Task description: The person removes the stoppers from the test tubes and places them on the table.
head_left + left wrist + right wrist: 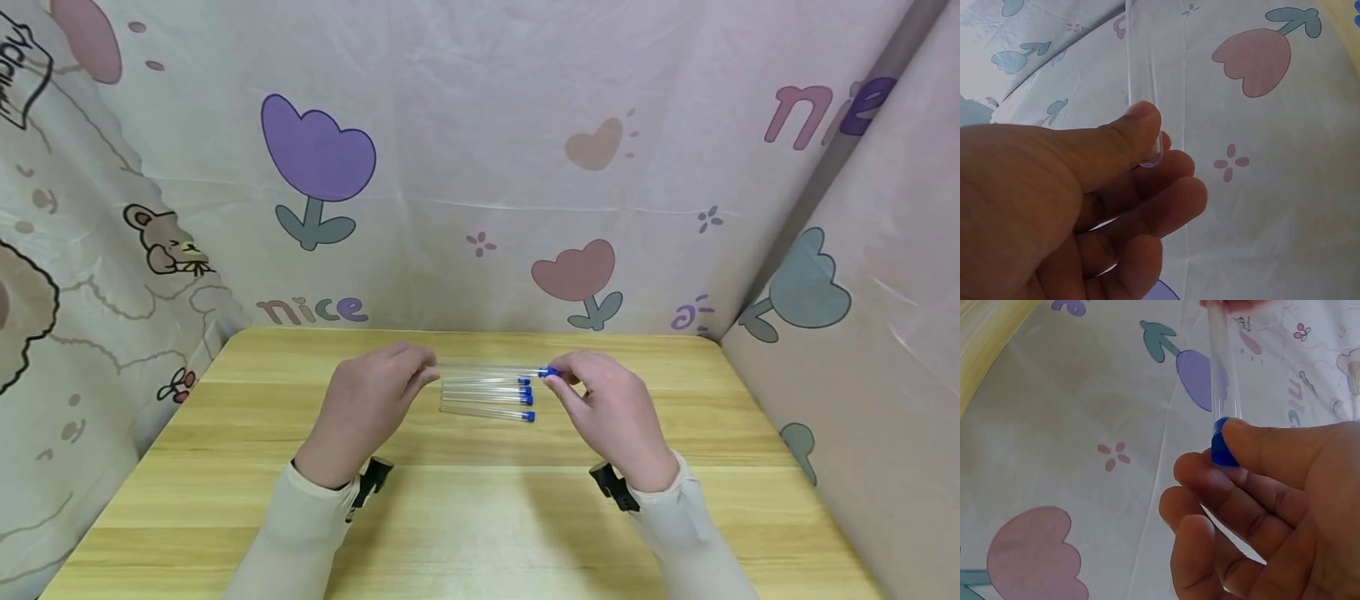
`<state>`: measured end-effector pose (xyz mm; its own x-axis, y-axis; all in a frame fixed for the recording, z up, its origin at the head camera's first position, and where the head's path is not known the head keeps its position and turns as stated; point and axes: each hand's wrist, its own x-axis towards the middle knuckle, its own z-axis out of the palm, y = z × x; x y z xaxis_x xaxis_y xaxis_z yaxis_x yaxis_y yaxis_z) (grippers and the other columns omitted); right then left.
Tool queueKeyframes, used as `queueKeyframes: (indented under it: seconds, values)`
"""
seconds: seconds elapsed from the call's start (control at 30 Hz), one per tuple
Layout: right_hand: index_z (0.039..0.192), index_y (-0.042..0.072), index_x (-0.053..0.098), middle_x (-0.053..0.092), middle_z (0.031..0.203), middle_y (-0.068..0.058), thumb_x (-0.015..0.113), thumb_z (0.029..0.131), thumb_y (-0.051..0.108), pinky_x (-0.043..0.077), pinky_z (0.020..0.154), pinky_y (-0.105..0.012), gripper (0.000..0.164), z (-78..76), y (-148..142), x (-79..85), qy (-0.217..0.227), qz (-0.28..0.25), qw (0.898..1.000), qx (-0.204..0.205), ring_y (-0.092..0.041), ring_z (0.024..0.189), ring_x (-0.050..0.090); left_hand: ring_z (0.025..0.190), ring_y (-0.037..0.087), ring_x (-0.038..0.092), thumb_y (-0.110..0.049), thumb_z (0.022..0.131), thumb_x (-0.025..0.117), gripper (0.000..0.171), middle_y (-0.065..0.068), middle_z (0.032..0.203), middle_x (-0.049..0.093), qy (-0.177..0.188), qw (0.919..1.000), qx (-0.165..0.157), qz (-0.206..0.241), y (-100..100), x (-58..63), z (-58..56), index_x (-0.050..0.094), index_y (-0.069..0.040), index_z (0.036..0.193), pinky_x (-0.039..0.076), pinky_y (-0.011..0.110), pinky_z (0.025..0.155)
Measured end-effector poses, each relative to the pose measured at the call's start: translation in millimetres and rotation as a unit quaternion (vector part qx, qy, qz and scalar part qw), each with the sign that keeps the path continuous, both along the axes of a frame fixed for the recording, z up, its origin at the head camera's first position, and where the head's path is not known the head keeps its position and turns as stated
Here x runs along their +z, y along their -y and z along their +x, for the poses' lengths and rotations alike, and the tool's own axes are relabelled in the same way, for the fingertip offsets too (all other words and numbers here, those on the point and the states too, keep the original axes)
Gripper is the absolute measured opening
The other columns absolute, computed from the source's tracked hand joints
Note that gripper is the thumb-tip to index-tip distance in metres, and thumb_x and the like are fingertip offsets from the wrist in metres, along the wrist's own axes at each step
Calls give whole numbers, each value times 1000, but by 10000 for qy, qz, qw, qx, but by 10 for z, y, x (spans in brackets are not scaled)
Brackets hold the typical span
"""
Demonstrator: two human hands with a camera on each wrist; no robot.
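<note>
Blue cap on a clear tube; tube held off the bench, roughly crosswise, between both grips. Left grip: thumb and fingers pinching the clear rounded end. Right grip: pinching the capped end, thumb against the cap. Just nearer the person, other tubes lie side by side on the wood, caps to the right; nearest one slightly apart at its cap. Pale sleeves on both arms. Flower-print cloth hangs behind the bench.
</note>
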<state>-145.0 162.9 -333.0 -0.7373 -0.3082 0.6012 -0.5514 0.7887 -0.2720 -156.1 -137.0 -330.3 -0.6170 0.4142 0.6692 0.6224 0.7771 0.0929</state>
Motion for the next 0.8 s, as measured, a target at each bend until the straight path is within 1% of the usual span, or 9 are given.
queueKeyframes:
  seconds: [0.1,0.23,0.33,0.43,0.5,0.6,0.7,0.8]
  values:
    - [99,14,77,74,94,5,81,91,15,55,66,-29,10,-17,-31,-8,-127,109,9990,410,-10,82,65,72,14,71,-18,88,82,16,0,90,75,-94,9998,-167,3,29,-7,-21,74,-8,98,57,30,58]
    - [101,13,75,74,100,5,80,92,13,57,74,-32,11,-39,-71,-9,-341,364,9940,970,-13,92,67,71,13,71,-16,88,82,15,-1,90,75,-109,9994,-334,-36,68,-6,-44,75,-8,99,57,29,58]
    - [102,14,73,73,100,6,79,91,12,58,76,-32,12,-46,-83,-5,-375,497,9906,1216,-11,92,67,72,12,71,-15,88,82,16,-2,91,76,-4,9994,-344,-102,84,1,-45,77,-9,101,58,29,60]
    - [103,14,73,73,100,7,79,91,11,58,77,-31,14,-45,-82,-8,-371,522,9885,1367,-10,91,67,73,12,72,-15,88,81,15,-2,93,76,105,9993,-316,-175,93,13,-36,78,-9,102,58,29,62]
    - [103,14,73,72,99,7,80,91,11,58,75,-30,14,-43,-71,-8,-351,457,9895,1325,-10,90,66,75,13,73,-15,88,81,16,-1,94,77,139,9994,-270,-188,98,22,-31,78,-8,102,59,30,63]
    - [104,14,73,72,98,7,79,92,11,57,70,-28,14,-35,-40,-1,-297,230,9938,1048,-8,86,66,78,14,74,-15,88,82,16,-1,96,77,181,9996,-179,-157,101,39,-27,77,-8,102,59,31,64]
    - [106,13,74,71,96,6,78,93,12,56,66,-26,13,-22,-1,5,-75,28,9978,655,-5,82,65,78,14,74,-16,88,83,17,0,96,77,228,9996,-97,-129,99,50,-25,76,-9,102,59,31,64]
    - [109,11,74,69,96,6,75,95,11,58,68,-26,14,-3,25,8,224,-143,9987,427,-6,83,64,74,11,70,-18,89,83,17,-1,95,76,367,9992,-64,-121,91,54,-16,75,-10,102,57,29,61]
